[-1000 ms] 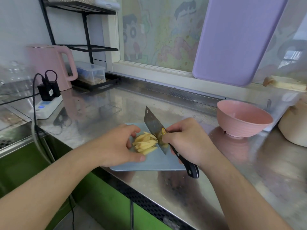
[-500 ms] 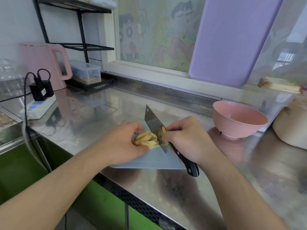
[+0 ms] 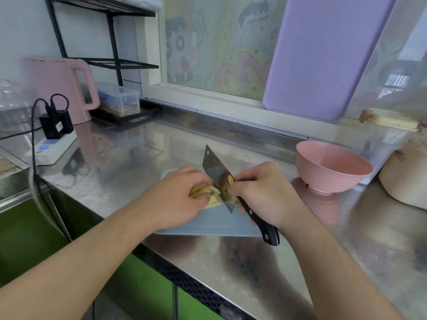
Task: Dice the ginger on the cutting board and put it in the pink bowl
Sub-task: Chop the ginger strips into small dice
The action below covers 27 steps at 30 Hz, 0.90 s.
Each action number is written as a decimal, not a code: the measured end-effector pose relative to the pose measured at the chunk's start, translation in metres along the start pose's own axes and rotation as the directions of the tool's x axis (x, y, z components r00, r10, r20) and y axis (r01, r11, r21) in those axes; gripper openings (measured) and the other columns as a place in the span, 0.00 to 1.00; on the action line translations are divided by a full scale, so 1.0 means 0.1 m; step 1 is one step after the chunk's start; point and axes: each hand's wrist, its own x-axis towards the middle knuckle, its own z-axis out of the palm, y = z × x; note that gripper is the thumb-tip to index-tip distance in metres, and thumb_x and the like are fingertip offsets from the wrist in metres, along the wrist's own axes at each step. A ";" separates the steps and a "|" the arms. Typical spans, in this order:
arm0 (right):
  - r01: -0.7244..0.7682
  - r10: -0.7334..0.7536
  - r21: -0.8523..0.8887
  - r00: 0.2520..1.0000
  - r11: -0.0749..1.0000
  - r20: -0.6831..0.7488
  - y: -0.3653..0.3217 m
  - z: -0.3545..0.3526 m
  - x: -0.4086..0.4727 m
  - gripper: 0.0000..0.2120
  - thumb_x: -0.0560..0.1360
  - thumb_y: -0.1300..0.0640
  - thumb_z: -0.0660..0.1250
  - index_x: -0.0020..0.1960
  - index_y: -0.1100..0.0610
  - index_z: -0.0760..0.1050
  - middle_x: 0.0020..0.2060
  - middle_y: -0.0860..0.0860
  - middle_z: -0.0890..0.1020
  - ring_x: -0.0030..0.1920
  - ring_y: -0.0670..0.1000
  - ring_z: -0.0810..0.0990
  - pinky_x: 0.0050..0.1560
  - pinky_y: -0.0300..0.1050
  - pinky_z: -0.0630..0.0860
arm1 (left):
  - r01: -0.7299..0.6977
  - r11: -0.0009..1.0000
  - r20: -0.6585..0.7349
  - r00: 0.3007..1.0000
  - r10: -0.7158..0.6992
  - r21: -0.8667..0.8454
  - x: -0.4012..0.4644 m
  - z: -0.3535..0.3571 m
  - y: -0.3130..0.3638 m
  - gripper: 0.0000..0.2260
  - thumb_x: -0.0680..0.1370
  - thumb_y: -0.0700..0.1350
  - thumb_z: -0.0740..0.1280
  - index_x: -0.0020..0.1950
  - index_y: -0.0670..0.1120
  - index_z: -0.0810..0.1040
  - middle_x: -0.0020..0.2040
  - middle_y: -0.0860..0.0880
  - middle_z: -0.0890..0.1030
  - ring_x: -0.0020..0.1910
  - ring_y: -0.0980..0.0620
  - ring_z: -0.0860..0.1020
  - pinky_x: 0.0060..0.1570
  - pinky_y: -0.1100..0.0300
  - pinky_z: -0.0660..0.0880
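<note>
Pale yellow ginger strips (image 3: 205,190) lie bunched on a light blue cutting board (image 3: 208,225) at the counter's front. My left hand (image 3: 178,199) curls over the strips and holds them together, hiding most of them. My right hand (image 3: 265,192) grips the black handle of a cleaver (image 3: 216,173), whose blade stands on edge against the right side of the bunch. Small cut pieces (image 3: 231,199) lie just right of the blade. The pink bowl (image 3: 332,166) stands upright to the right of the board, and looks empty.
A steel counter (image 3: 138,162) carries a pink kettle (image 3: 60,86), a power strip with plugs (image 3: 52,144) and a clear lidded box (image 3: 120,99) at the back left. A purple board (image 3: 323,54) leans on the window. A beige pot (image 3: 406,179) sits far right.
My left hand has closed in over the ginger strips, gathering them into a tighter bunch against the blade. The cleaver has stayed upright at nearly the same spot.
</note>
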 end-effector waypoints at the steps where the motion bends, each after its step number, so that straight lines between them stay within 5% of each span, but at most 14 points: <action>1: -0.003 0.003 0.003 1.000 1.000 0.000 0.00 0.00 0.00 0.09 0.69 0.62 0.66 0.40 0.69 0.78 0.31 0.69 0.77 0.26 0.53 0.68 0.28 0.48 0.70 | -0.007 1.000 -0.020 1.000 0.007 0.017 0.00 0.01 0.00 0.11 0.82 0.55 0.66 0.64 0.61 0.79 0.61 0.66 0.74 0.60 0.61 0.74 0.61 0.59 0.73; 7: -0.002 0.002 0.001 1.000 1.000 -0.002 0.00 0.00 0.01 0.09 0.69 0.62 0.67 0.39 0.70 0.76 0.30 0.69 0.76 0.26 0.53 0.68 0.27 0.47 0.72 | 0.037 0.997 -0.145 0.989 -0.027 0.066 -0.02 0.03 -0.05 0.07 0.79 0.61 0.68 0.49 0.59 0.79 0.49 0.63 0.77 0.48 0.62 0.76 0.49 0.53 0.80; 12: -0.013 0.013 -0.005 1.000 1.000 -0.010 0.02 0.00 0.02 0.08 0.69 0.61 0.67 0.39 0.68 0.77 0.26 0.59 0.77 0.25 0.53 0.69 0.30 0.49 0.71 | 0.105 0.994 -0.179 0.978 -0.103 0.003 0.01 0.00 -0.07 0.06 0.84 0.53 0.64 0.54 0.58 0.81 0.50 0.61 0.81 0.49 0.60 0.78 0.47 0.59 0.76; 16: -0.011 0.011 0.002 1.000 1.000 -0.010 0.02 0.00 0.02 0.10 0.69 0.61 0.67 0.41 0.70 0.78 0.29 0.66 0.76 0.26 0.53 0.69 0.30 0.49 0.71 | 0.177 0.984 -0.107 0.978 -0.179 -0.032 0.14 -0.06 -0.11 0.07 0.83 0.50 0.68 0.59 0.56 0.84 0.53 0.60 0.83 0.48 0.60 0.79 0.45 0.64 0.71; 19: -0.007 0.007 -0.013 1.000 1.000 -0.009 0.02 0.00 0.02 0.10 0.69 0.61 0.68 0.41 0.69 0.80 0.30 0.67 0.77 0.26 0.53 0.69 0.31 0.50 0.70 | 0.198 0.980 -0.023 0.980 -0.198 -0.023 0.25 -0.12 -0.07 0.05 0.80 0.51 0.72 0.52 0.54 0.88 0.48 0.59 0.85 0.47 0.62 0.80 0.44 0.65 0.72; 27: -0.016 0.016 -0.013 1.000 1.000 -0.007 0.01 -0.01 0.01 0.09 0.69 0.61 0.67 0.40 0.69 0.79 0.32 0.68 0.79 0.26 0.54 0.69 0.30 0.50 0.71 | 0.197 0.963 0.113 0.969 -0.220 0.186 0.48 -0.17 0.06 0.08 0.76 0.48 0.76 0.55 0.53 0.86 0.48 0.55 0.85 0.50 0.51 0.83 0.57 0.53 0.81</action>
